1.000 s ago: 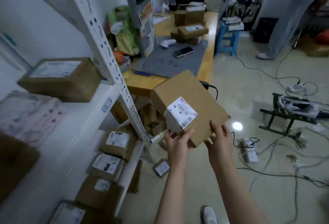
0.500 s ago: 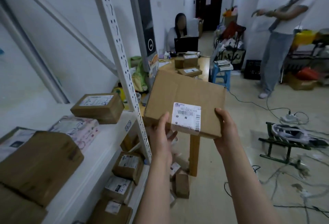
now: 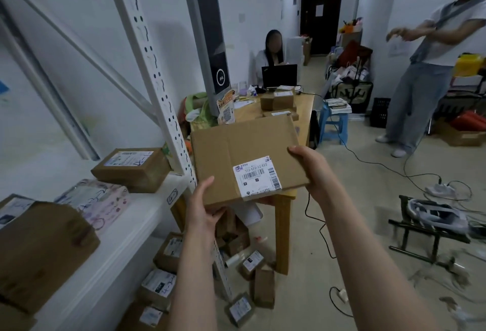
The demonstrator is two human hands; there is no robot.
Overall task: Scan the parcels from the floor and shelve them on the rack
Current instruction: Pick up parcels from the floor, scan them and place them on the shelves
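**Current state.** The parcel (image 3: 244,157), a flat cardboard box, is held in mid-air at the centre of the frame, clear of the floor and of every surface. Its broad face is turned up, with the printed label (image 3: 256,175) near its lower right corner. The left hand (image 3: 203,204) grips the near left corner, thumb on top and fingers beneath. The right hand (image 3: 313,170) clasps the right edge with its fingers wrapped over the top face. Both grips are closed on the box.

**Step in hand.** Judged from the position, this is the carry phase between pick-up and placement. Whether the label has been scanned cannot be told.

**Surroundings.** The rack shelf (image 3: 147,215) runs along the lower left of the frame, and its perforated upright (image 3: 157,89) stands just beside the box's left edge. A shelved parcel (image 3: 131,167) sits at the shelf's far end. Loose parcels (image 3: 249,265) lie on the floor at lower centre.

**Next move.** If unscanned, the label must stay facing up and unobstructed. To shelve, carry the box toward frame left, clear the upright, and lower it onto bare shelf in front of the shelved parcel.
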